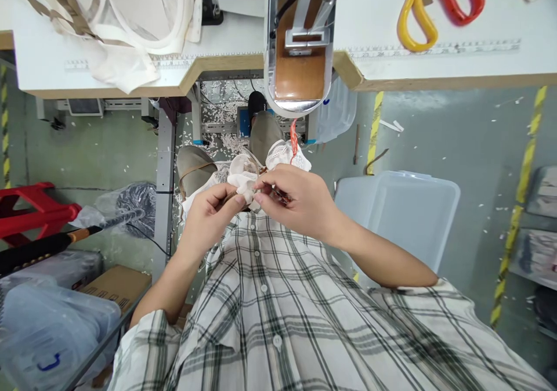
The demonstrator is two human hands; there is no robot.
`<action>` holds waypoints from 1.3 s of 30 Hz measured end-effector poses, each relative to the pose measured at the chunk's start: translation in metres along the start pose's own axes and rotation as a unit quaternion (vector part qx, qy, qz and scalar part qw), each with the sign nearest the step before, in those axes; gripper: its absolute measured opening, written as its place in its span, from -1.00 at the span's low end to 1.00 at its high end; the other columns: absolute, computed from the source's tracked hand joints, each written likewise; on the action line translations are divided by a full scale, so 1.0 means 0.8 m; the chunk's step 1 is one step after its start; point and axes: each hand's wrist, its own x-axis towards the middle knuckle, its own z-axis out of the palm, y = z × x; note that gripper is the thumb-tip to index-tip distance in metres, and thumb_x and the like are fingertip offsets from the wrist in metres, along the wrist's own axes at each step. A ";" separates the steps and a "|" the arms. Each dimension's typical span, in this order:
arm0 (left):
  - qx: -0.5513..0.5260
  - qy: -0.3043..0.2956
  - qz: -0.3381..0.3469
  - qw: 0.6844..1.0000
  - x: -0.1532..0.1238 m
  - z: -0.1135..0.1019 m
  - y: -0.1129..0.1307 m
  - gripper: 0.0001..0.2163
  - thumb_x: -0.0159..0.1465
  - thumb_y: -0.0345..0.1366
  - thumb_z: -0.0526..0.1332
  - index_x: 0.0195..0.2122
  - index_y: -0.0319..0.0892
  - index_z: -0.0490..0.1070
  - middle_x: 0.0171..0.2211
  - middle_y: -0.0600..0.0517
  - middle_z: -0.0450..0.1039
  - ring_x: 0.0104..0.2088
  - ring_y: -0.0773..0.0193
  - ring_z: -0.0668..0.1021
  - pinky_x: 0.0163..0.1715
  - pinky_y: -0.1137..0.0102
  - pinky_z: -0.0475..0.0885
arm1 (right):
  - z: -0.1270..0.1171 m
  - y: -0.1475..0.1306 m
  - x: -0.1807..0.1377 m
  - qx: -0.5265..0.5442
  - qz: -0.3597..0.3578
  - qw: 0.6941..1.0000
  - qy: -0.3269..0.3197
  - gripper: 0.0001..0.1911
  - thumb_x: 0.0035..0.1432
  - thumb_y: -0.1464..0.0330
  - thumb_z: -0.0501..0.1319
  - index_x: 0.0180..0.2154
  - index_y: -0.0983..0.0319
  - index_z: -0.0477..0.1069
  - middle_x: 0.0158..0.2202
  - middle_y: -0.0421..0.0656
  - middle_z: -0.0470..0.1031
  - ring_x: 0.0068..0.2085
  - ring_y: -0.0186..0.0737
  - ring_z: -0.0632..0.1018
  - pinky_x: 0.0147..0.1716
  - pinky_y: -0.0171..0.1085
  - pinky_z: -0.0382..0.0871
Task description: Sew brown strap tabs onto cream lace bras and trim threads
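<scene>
We hold a small white lace-edged fabric piece (242, 181) in front of our chest, above our lap and well below the edge of the white counter (435, 66). Our left hand (208, 212) pinches the near edge of the cloth, thumb and fingers (230, 201) closed on it. Our right hand (301, 201) meets it from the other side, its fingertips clenched on the same cloth just beside the left thumb. Something small and dark sits between the right fingertips; we cannot tell what it is. A thin red thread (294, 139) hangs just above the cloth, under the metal sewing machine head (300, 43) that juts over the counter's notch.

On the counter, scissors with one red and one yellow handle (440, 9) lie to the right of the machine, and a heap of cream fabric with tan straps (126, 25) lies to its left. On the floor to our right, a pale translucent plastic bin (404, 208) stands near our right forearm. Our green-and-white plaid shirt (278, 321) fills the lower view.
</scene>
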 end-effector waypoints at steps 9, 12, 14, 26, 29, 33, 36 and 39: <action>0.215 0.022 0.098 0.971 0.002 0.008 0.013 -0.86 0.27 -0.30 0.26 -0.44 -0.17 0.48 -0.52 0.08 0.38 -0.48 0.33 0.33 -0.45 0.41 0.17 | 0.004 -0.001 0.011 -0.201 -0.024 0.975 -0.086 -0.76 0.32 0.33 0.09 -0.34 0.23 0.47 -0.39 -0.12 0.55 -0.39 -0.26 0.47 -0.45 -0.26 0.10; 0.188 0.005 0.066 0.980 0.009 0.008 0.006 -0.84 0.25 -0.28 0.27 -0.46 -0.18 0.46 -0.53 0.09 0.35 -0.49 0.33 0.31 -0.46 0.41 0.15 | 0.004 0.003 0.017 -0.225 -0.013 0.967 -0.118 -0.80 0.26 0.36 0.08 -0.35 0.25 0.43 -0.40 -0.12 0.51 -0.43 -0.27 0.40 -0.48 -0.24 0.00; 0.122 -0.017 0.021 0.992 0.013 0.005 0.001 -0.81 0.26 -0.23 0.27 -0.46 -0.18 0.44 -0.53 0.10 0.30 -0.49 0.35 0.27 -0.47 0.42 0.13 | 0.003 0.005 0.019 -0.179 0.006 0.976 -0.126 -0.83 0.22 0.37 0.06 -0.38 0.24 0.37 -0.41 -0.14 0.47 -0.42 -0.29 0.38 -0.47 -0.27 0.01; -0.087 -0.045 -0.037 0.995 0.013 -0.006 -0.004 -0.84 0.21 -0.20 0.35 -0.39 -0.19 0.55 -0.50 0.08 0.37 -0.47 0.36 0.35 -0.40 0.42 0.26 | -0.015 0.032 0.012 0.025 0.066 0.994 -0.084 -0.85 0.31 0.30 0.05 -0.33 0.18 0.25 -0.45 -0.23 0.39 -0.43 -0.30 0.36 -0.41 -0.30 0.17; -0.105 -0.026 -0.040 0.993 0.012 -0.004 -0.005 -0.84 0.22 -0.19 0.36 -0.35 -0.18 0.57 -0.40 0.04 0.48 -0.37 0.30 0.48 -0.27 0.40 0.39 | -0.017 0.027 -0.005 0.048 0.087 0.994 -0.044 -0.78 0.35 0.16 0.10 -0.14 0.17 0.23 -0.40 -0.24 0.39 -0.43 -0.30 0.37 -0.41 -0.30 0.22; -0.111 -0.007 -0.038 0.993 0.010 0.001 -0.006 -0.84 0.22 -0.18 0.38 -0.34 -0.17 0.57 -0.38 0.04 0.51 -0.32 0.28 0.53 -0.18 0.37 0.45 | -0.008 0.015 -0.023 0.036 0.082 0.995 -0.052 -0.83 0.40 0.25 -0.06 -0.09 0.18 0.16 -0.28 -0.14 0.44 -0.38 -0.23 0.43 -0.37 -0.24 0.28; -0.105 0.007 -0.026 0.994 0.008 0.003 -0.005 -0.83 0.23 -0.18 0.38 -0.33 -0.17 0.56 -0.37 0.03 0.51 -0.31 0.27 0.54 -0.16 0.36 0.46 | 0.000 0.007 -0.027 -0.005 0.079 0.995 -0.056 -0.85 0.39 0.30 -0.08 -0.09 0.19 0.17 -0.29 -0.11 0.48 -0.42 -0.21 0.45 -0.41 -0.24 0.25; -0.074 0.014 -0.016 0.997 0.006 0.004 -0.001 -0.81 0.24 -0.15 0.37 -0.32 -0.17 0.55 -0.34 0.02 0.52 -0.30 0.26 0.54 -0.17 0.37 0.46 | 0.004 0.003 -0.025 -0.029 0.060 0.997 -0.050 -0.81 0.39 0.26 -0.01 -0.03 0.20 0.18 -0.30 -0.10 0.53 -0.41 -0.17 0.50 -0.43 -0.24 0.24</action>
